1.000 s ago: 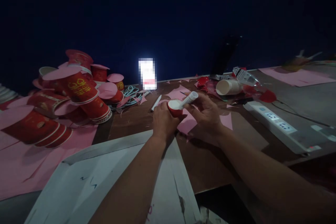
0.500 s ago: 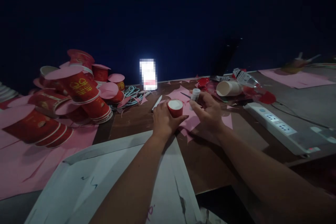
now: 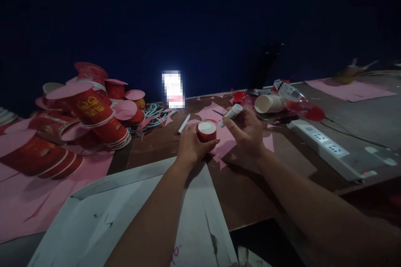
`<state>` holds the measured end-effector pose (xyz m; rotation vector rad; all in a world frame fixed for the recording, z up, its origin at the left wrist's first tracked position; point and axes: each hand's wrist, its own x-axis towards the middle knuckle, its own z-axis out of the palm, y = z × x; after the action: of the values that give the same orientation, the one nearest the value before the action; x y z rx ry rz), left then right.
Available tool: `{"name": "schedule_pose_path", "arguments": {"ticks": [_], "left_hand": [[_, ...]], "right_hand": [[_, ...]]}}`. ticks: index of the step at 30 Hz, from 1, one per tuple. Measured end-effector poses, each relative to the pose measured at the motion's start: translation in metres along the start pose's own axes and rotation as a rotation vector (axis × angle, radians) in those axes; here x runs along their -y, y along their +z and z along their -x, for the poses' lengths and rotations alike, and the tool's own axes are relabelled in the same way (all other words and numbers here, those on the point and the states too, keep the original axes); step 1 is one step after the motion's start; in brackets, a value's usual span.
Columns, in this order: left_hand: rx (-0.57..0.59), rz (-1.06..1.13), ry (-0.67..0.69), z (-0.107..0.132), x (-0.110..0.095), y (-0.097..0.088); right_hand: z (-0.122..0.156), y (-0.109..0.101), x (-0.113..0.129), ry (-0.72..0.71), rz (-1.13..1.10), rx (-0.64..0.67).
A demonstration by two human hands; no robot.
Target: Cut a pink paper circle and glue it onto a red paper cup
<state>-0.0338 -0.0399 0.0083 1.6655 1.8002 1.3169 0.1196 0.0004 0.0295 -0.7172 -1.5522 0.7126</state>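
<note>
My left hand (image 3: 191, 144) is wrapped round a small red paper cup (image 3: 207, 133) whose white round end faces up. A white glue stick (image 3: 232, 115) is gripped in my right hand (image 3: 247, 131). It is tilted, its lower end pointing down-left close to the cup's rim, and I cannot tell whether they touch. A dark pointed blade (image 3: 217, 112) shows left of the glue stick; whether my right hand also holds it is hidden. Pink paper with cut edges (image 3: 209, 111) lies beneath both hands. A white pen (image 3: 184, 124) rests just beyond my left hand.
At left, red paper cups topped with pink discs (image 3: 70, 90) are piled on pink sheets (image 3: 98, 167). A lit, blurred screen (image 3: 173, 89) stands behind coiled cable (image 3: 153, 112). On the right are stacked pale cups (image 3: 269, 104), plastic wrapping (image 3: 293, 91) and a power strip (image 3: 326, 150).
The glue stick has gone from nearly upright to tilted, its lower end now nearer the cup. The whole view has shifted slightly; my left hand still holds the cup.
</note>
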Motion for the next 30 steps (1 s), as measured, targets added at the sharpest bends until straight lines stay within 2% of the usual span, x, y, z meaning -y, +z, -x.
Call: {"name": "schedule_pose_path", "arguments": {"ticks": [3,7,12,16,19,23,25,27,30], "left_hand": [[-0.049,-0.150,0.053,-0.001,0.001,0.002],[-0.074,-0.222,0.015,0.000,-0.001,0.004],[-0.098,-0.227,-0.006,0.002,-0.006,0.005],[-0.128,-0.172,-0.028,0.003,-0.003,0.004],[-0.055,-0.052,-0.026,0.001,0.001,-0.002],[0.176,0.171,-0.029,-0.003,0.004,-0.014],[0.218,0.224,-0.022,-0.003,0.005,-0.016],[0.166,0.208,-0.014,-0.002,0.007,-0.014],[0.025,0.096,0.009,0.001,0.007,-0.008]], "right_hand": [[0.003,0.002,-0.001,0.010,-0.023,0.073],[0.004,0.004,-0.002,0.000,0.032,0.141],[0.003,0.004,-0.002,-0.050,0.205,0.143],[0.001,0.003,-0.007,-0.002,0.230,0.087],[-0.002,0.002,-0.012,0.056,0.151,0.008],[-0.006,0.000,-0.012,0.084,0.072,-0.043],[-0.006,0.000,-0.010,0.079,0.064,-0.062],[-0.005,0.000,-0.006,0.066,0.068,-0.072],[-0.002,0.001,-0.002,0.058,0.051,-0.039]]}}
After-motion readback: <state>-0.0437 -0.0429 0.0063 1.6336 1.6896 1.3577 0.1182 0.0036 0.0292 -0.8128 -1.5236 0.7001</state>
